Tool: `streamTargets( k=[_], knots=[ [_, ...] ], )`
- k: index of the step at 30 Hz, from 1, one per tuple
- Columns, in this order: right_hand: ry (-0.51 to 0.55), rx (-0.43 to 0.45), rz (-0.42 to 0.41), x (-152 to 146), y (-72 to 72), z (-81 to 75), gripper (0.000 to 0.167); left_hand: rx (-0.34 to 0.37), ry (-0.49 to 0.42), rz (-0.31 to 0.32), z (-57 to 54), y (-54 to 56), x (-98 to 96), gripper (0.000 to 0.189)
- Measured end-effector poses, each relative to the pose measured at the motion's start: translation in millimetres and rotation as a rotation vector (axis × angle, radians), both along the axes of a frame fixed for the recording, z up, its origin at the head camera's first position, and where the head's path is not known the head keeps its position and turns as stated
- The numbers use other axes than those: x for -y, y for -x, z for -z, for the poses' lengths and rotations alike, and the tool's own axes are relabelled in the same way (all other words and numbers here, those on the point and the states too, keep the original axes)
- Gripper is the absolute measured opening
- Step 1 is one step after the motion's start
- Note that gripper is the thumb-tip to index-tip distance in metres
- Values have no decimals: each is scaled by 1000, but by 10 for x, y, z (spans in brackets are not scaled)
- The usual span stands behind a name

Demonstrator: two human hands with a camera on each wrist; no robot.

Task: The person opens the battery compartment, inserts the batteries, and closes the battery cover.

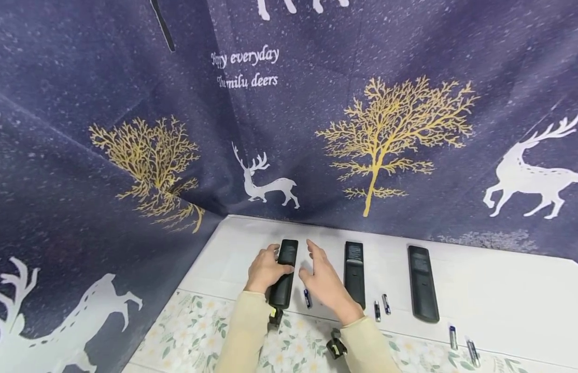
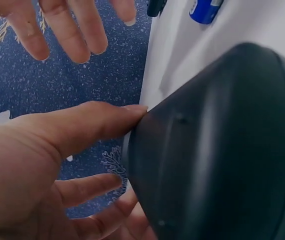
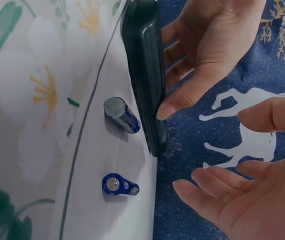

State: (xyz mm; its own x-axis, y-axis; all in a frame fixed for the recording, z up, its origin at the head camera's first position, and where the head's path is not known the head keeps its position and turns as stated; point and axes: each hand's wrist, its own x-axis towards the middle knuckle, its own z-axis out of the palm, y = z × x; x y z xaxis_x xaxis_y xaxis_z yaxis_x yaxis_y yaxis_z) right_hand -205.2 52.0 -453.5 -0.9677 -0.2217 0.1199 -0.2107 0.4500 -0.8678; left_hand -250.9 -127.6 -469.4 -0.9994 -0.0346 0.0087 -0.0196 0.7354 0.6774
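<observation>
Along the white tabletop point(image 1: 498, 305) in the head view, there are three black remotes, set well apart from each other. The left remote point(image 1: 282, 293) is in the left hand point(image 1: 264, 269), whose thumb reaches over it; the middle remote point(image 1: 354, 277) and right remote point(image 1: 423, 285) lie untouched. Between the left and middle ones, the right hand point(image 1: 327, 282) holds nothing, its thumb spread well away from the fingers. At least five batteries show: a near battery point(image 1: 308, 298) just beside the left remote, a pair by the middle remote, first battery point(image 1: 377, 311) and second battery point(image 1: 386, 304), then an upper battery point(image 1: 453, 338) and a lower battery point(image 1: 473, 353) near the right remote. Overlap could hide more.

From the left wrist, that left remote looks smooth and faintly glossy. I judge it stiff, light and a little slippery, not fragile, and best taken by its long edges, thumb against fingers. The left thumb point(image 2: 110, 120) meets one edge; the fingertips' contact is unclear. Part of one blue battery point(image 2: 204, 11) shows beyond.

From the right wrist, the left remote is pinched between thumb and fingers. Two batteries, one dull-ended point(image 3: 122, 115) and one blue-rimmed point(image 3: 118, 184), rest apart from each other; small and hard, they probably roll easily.
</observation>
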Motion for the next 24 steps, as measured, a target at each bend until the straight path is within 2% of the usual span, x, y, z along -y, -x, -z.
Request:
streamTargets(
  k=[9, 15, 24],
  knots=[
    [-4, -3, 3, 16, 42, 7, 73, 11, -55, 16, -10, 48, 11, 79],
    [-5, 4, 1, 39, 24, 49, 73, 19, -85, 2, 25, 21, 16, 79],
    [-48, -17, -4, 64, 29, 87, 70, 22, -202, -6, 70, 25, 32, 84]
  ],
)
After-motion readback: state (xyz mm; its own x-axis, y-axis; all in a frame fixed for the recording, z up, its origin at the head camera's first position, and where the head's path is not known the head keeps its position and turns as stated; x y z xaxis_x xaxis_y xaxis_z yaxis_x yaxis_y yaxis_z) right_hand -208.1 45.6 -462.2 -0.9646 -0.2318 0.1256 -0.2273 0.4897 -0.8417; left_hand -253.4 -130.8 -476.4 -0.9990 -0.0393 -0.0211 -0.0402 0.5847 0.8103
